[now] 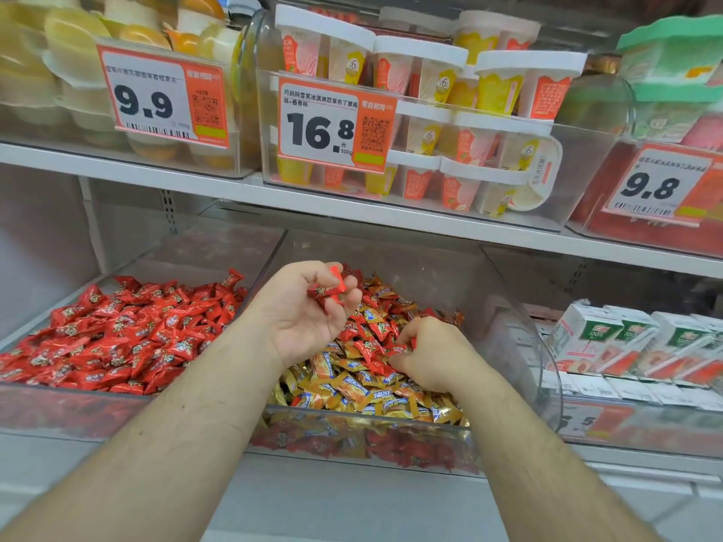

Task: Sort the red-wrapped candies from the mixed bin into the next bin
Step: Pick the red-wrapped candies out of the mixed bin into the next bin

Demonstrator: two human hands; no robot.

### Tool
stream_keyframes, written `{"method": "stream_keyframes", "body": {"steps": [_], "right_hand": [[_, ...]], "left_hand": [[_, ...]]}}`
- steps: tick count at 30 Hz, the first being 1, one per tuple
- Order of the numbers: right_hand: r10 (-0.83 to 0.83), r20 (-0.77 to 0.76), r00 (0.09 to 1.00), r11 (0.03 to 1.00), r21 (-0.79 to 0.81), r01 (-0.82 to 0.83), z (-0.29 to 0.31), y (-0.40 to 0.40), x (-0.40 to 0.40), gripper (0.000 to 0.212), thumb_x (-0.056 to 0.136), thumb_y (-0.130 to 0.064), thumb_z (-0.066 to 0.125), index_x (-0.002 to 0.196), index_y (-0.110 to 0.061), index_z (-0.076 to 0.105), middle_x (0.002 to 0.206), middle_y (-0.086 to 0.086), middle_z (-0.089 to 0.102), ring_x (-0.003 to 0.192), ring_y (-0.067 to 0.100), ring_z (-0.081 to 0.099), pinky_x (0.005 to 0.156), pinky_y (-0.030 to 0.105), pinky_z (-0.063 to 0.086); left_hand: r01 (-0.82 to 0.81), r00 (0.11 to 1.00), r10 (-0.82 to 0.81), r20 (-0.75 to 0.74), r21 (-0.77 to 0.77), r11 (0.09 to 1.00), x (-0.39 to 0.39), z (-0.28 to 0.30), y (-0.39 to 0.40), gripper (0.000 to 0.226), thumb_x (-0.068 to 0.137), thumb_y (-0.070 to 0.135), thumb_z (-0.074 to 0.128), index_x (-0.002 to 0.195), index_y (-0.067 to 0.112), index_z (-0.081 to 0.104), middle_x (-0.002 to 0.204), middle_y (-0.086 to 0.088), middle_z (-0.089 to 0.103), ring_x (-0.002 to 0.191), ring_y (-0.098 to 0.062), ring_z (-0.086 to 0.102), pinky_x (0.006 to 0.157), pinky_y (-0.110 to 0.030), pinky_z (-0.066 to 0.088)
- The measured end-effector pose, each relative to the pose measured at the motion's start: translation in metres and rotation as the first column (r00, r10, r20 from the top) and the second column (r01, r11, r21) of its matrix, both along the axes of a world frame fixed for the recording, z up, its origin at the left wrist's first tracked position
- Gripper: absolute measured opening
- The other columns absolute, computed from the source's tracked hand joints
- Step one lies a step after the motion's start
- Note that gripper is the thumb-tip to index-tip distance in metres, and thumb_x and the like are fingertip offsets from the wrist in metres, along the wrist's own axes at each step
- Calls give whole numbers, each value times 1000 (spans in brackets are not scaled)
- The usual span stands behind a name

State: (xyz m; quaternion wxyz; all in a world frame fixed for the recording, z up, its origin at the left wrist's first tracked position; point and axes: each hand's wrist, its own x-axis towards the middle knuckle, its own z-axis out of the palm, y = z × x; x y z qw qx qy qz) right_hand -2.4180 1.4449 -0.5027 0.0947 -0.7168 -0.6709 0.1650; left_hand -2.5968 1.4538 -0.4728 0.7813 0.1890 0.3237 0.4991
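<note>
While red-wrapped candies (367, 338) remain scattered among orange ones in mixed bin (504, 307), sorting looks partway done. Left bin (39, 408) already heaped red. Left hand (305, 307) grips several reds, raised; right hand (426, 354) pinches more in pile.

mixed bin (520, 326): clear, smooth, glossy plastic | red-wrapped candies (117, 338): shiny, crinkled foil-like wrappers | gold-wrapped candies (352, 389): glossy, crinkled film | shelf (195, 185): smooth, matt white, looks like painted metal | price tags (317, 123): printed paper | cartons (598, 338): matt card
</note>
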Motion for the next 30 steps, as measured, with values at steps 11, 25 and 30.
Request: {"method": "stream_keyframes", "body": {"steps": [11, 25, 30], "right_hand": [[-103, -414, 905, 958, 203, 202, 2, -19, 23, 21, 95, -37, 60, 94, -16, 60, 69, -3, 56, 60, 13, 49, 55, 29, 37], [98, 71, 993, 986, 129, -107, 1, -14, 13, 26, 76, -17, 77, 79, -20, 51, 81, -3, 58, 59, 11, 48, 48, 25, 38], [-2, -298, 955, 976, 209, 68, 3, -15, 17, 26, 73, -22, 82, 78, -18, 57, 72, -4, 55, 53, 10, 46, 42, 20, 35]], "left_hand": [[471, -185, 555, -811, 423, 774, -1, -26, 6, 18, 95, 34, 57, 110, 34, 66, 101, 4, 57, 82, -20, 57, 75, -31, 46], [556, -556, 425, -714, 60, 829, 24, -25, 17, 43, 88, 59, 56, 124, 37, 60, 130, -5, 51, 123, -30, 44, 102, -44, 35], [453, 18, 383, -924, 349, 820, 13, -12, 6, 24, 87, 51, 63, 102, 33, 68, 109, 4, 64, 89, -18, 62, 77, -28, 47]]}}
